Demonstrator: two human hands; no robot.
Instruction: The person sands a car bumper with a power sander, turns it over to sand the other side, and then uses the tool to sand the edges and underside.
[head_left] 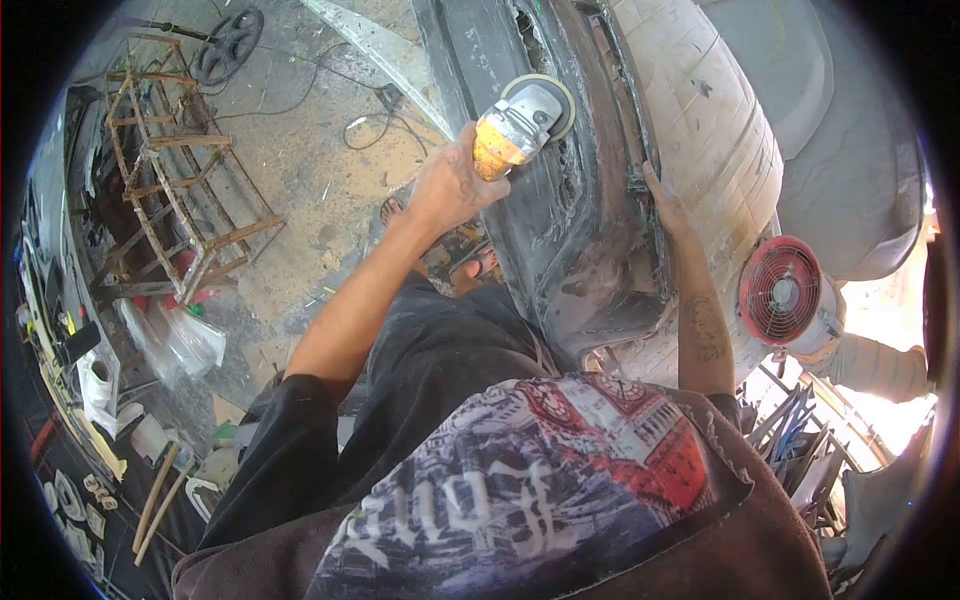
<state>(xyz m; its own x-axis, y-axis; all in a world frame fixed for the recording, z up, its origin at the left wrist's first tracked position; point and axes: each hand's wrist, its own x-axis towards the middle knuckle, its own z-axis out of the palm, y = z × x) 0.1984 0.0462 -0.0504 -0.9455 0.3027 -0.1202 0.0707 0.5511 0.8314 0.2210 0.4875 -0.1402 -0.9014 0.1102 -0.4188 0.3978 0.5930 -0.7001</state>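
My left hand (459, 187) is wrapped round the yellow body of an angle grinder (506, 142). The grinder's round disc (566, 108) is over the dark, scuffed car bumper (590, 230), close to a ragged slot; whether it touches cannot be made out. On the far right edge of that bumper, my right hand (669, 207) grips the rim, with part of its fingers hidden. The bumper stretches from the top of the view down to near my waist.
A pale, taped panel (700, 110) lies right of the bumper. A red-rimmed fan (783, 290) stands at the right. Leftward are a rusty metal frame (190, 143), a black wheel (228, 47) and a cable (315, 80) on the stained floor (310, 210).
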